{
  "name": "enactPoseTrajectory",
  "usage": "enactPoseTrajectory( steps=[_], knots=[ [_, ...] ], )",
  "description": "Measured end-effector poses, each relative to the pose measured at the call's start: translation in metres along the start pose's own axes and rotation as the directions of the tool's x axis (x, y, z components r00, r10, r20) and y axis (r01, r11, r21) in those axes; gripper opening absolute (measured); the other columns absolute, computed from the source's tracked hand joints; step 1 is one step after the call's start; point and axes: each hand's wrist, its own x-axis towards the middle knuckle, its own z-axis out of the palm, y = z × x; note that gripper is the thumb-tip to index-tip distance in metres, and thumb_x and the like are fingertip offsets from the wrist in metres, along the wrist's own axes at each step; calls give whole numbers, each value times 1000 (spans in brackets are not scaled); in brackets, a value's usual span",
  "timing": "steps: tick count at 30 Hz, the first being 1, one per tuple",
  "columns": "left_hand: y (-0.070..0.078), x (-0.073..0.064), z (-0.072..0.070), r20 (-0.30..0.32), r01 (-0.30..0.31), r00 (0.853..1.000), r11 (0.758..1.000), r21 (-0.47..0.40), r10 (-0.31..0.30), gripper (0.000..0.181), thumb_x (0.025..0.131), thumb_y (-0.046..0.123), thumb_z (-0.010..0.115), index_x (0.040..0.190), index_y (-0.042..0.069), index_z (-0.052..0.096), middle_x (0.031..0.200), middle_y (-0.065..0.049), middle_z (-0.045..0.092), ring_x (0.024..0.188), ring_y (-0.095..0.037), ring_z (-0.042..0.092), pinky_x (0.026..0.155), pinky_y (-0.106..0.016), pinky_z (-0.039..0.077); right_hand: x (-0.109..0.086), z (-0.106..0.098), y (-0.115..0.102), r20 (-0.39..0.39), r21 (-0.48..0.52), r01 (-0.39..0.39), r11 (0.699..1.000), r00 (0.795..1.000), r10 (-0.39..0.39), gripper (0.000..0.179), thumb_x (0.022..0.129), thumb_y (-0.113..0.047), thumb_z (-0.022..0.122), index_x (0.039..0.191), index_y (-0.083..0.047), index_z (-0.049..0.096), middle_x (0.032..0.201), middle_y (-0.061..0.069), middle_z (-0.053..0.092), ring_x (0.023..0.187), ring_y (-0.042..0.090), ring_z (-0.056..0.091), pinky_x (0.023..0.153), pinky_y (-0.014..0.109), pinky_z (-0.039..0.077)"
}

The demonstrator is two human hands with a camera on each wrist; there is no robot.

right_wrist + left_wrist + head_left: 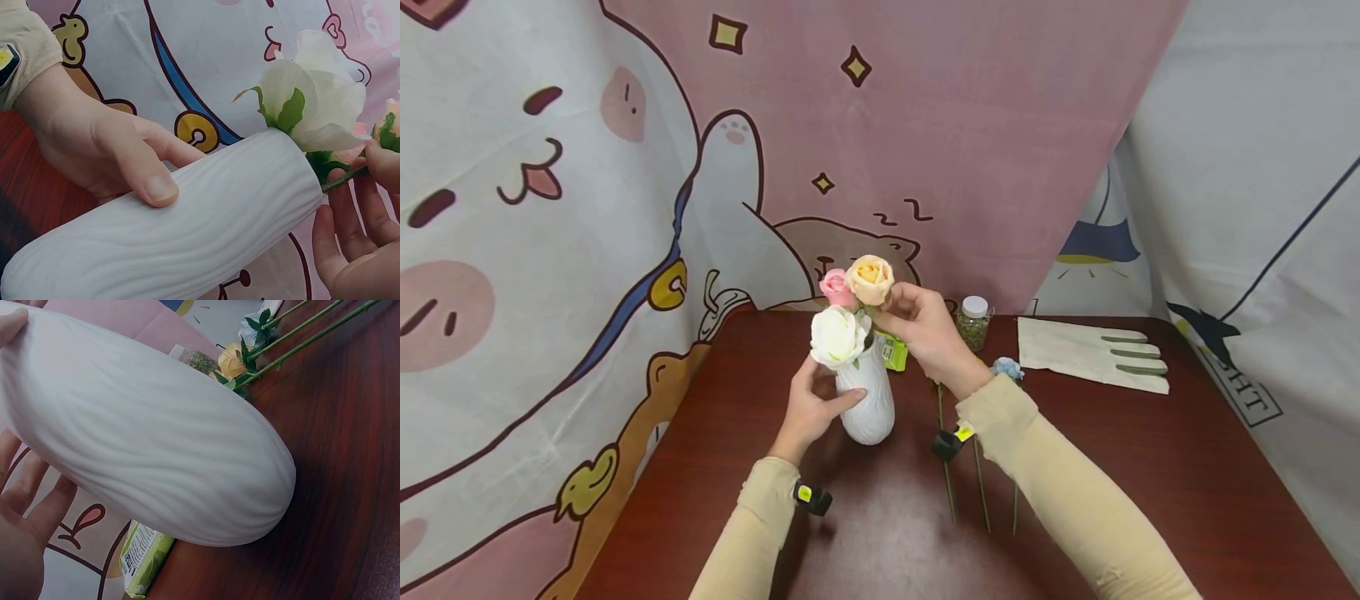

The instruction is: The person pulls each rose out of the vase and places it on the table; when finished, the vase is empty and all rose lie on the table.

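A white ribbed vase stands on the table, slightly tilted, with my left hand gripping its side. The thumb lies across the front of the vase in the right wrist view; the other fingers are partly hidden behind it. A white rose and a pink rose rise from the mouth. My right hand pinches the green stem of a peach-yellow rose just above the rim. Its lower stem end is hidden in the vase.
Several long flower stems lie right of the vase, a blue flower among them, partly under my right forearm. Behind are a green packet and a white-lidded jar. A pale glove lies at the back right.
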Motion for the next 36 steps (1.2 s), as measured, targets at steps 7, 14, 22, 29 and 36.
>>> enactPoseTrajectory(
  steps=[7, 14, 22, 29, 36],
  knots=[
    [3, 1, 1, -15, 5, 1000, 1000, 31, -5, 76, 75, -7, 90, 142, 6, 59, 126, -11, 69, 107, -16, 68, 89, -34, 59, 0, -2, -2, 11, -12, 31, 999, 999, -31, 13, 95, 4, 74, 107, 3, 69, 105, 3, 76, 98, 19, 72, 91, 37, 61],
    [4, 0, 1, -23, 5, 1000, 998, 69, -3, 75, 75, -4, 91, 142, 7, 59, 128, -12, 68, 109, -17, 67, 93, -34, 56, 1, -2, -4, 23, 16, 77, 997, 997, -77, 18, 91, 11, 74, 107, 7, 68, 105, 7, 75, 100, 22, 73, 88, 35, 61],
    [0, 0, 0, -14, -2, 1000, 998, 68, 3, 76, 75, -1, 91, 143, 12, 60, 130, -8, 68, 110, -20, 68, 91, -31, 57, 1, -2, -7, 28, 71, 97, 993, 995, -99, 25, 87, 17, 71, 109, 6, 67, 106, 5, 75, 98, 21, 73, 84, 34, 62],
    [0, 0, 0, -12, 0, 1000, 999, 42, 0, 76, 75, -5, 90, 144, 10, 59, 129, -12, 68, 110, -17, 67, 90, -31, 58, 4, 0, -8, -7, 93, 122, 988, 993, -122, 25, 87, 16, 73, 106, 0, 69, 104, 7, 75, 96, 21, 73, 80, 31, 62],
    [1, -1, 0, -16, 14, 1000, 999, 32, -14, 76, 75, -5, 90, 143, 9, 59, 128, -12, 69, 108, -17, 68, 89, -32, 58, 5, 0, -12, -48, 111, 144, 983, 989, -140, 26, 87, 18, 71, 108, 1, 69, 103, 6, 75, 95, 21, 72, 81, 31, 62]
  ],
)
